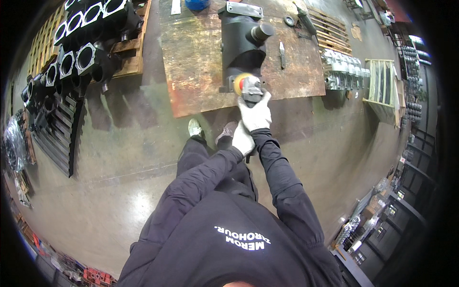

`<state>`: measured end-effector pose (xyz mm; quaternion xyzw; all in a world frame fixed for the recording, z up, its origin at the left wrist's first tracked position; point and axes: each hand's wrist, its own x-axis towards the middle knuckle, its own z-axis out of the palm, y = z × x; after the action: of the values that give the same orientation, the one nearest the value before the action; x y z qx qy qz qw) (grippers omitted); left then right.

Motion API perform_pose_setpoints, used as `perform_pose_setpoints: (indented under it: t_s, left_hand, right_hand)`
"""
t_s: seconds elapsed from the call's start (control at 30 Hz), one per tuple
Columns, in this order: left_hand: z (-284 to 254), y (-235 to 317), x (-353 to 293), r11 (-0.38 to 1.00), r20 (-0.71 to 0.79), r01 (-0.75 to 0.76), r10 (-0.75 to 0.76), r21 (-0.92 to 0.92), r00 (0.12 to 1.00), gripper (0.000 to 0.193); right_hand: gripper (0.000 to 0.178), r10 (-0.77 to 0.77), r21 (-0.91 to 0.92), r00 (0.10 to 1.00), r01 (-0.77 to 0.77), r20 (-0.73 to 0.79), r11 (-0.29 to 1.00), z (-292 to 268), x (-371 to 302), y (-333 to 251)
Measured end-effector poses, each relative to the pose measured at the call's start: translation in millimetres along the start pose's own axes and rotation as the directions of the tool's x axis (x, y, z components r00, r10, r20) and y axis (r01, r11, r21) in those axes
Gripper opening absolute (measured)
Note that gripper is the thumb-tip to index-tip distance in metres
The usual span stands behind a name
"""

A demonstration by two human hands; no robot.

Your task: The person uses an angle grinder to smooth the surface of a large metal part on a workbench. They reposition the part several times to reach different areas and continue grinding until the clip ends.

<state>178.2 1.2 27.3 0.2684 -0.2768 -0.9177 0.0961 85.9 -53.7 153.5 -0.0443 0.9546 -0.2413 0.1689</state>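
Both my hands are in white gloves and closed on the angle grinder (252,92). My R hand (256,115) is fwd, wrapped round the body just behind the grey head; my L hand (243,139) is lower & nearer me, fingers curled round the rear end, w/ a bit of black poking out below it. Finger detail's mostly hidden, so can't tell exactly how each one sits.

The grinder's yellow disc (239,83), red at the ctr, is over the near flange of the black metal housing (239,48); can't tell if it's actually touching. Housing's a big cylindrical pc lying lengthwise away from me, w/ a short round port (262,32) sticking out on the R side & a flat silvery flange (245,9) at the far end.

It's on the worn, paint-stained surface (191,71), near the middle. To the R of it: a slim hand tool (282,55), a small dark ring (289,21) & another long-bodied power tool (304,20). Far L edge has a blue container (197,4), partly cut off.

On the floor L: black castings (88,28) w/ bright machined faces on wooden pallets. R: silvery castings (344,69) beside a slatted pallet (330,31).
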Motion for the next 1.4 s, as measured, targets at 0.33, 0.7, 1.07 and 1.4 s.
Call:
perform_pose_setpoints:
  t_s: [0.33,0.7,1.07,1.4]
  left_hand:
    - [29,-40,29,0.719,0.006,-0.074,0.097,0.691,0.995,0.051]
    - [42,-64,56,0.996,-0.131,-0.043,0.053,0.074,0.99,0.051]
    - [33,-64,36,0.949,-0.09,-0.042,0.074,0.312,0.993,0.045]
    - [44,1,17,0.566,-0.015,0.011,0.003,0.824,1.0,0.051]
  right_hand:
    - [0.082,0.116,-0.009,0.992,-0.117,-0.055,0.993,-43,35,36]
    - [0.082,0.053,-0.022,0.995,-0.051,0.087,0.998,-53,58,46]
    - [0.082,0.08,0.091,0.996,-0.082,0.029,0.992,-53,37,57]
    - [0.083,0.12,0.269,0.992,-0.104,-0.043,0.957,-40,38,64]
